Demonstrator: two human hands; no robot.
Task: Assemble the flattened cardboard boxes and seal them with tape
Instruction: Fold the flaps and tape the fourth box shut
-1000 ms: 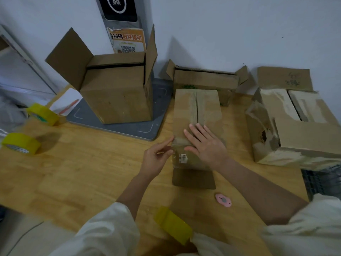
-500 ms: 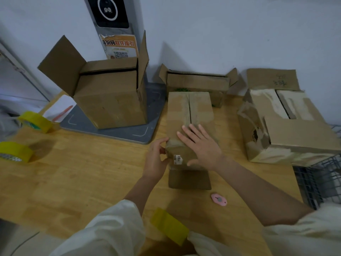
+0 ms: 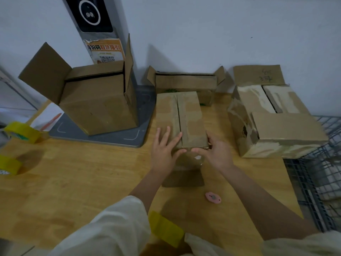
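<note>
A small closed cardboard box [image 3: 186, 115] stands on the wooden table [image 3: 73, 182], its two top flaps meeting along a centre seam. My left hand [image 3: 164, 150] lies flat with straight fingers on the near left of the box top. My right hand [image 3: 214, 154] holds the near right corner, its thumb along the front edge and its fingers round the side. A yellow tape roll [image 3: 166, 230] lies at the table's near edge by my sleeve. Beside it, towards the right, lies a small pink cutter [image 3: 213, 197].
A large open box [image 3: 96, 100] stands on a grey scale platform [image 3: 103, 137] at the back left. A low open box [image 3: 186, 82] sits against the wall. A worn box [image 3: 273, 122] stands right, beside a wire basket [image 3: 317, 163]. Two more yellow tape rolls [image 3: 22, 132] [image 3: 9, 165] lie far left.
My left hand has come up from the box's near left side onto its top. My right hand has slid off the top to the near right corner.
</note>
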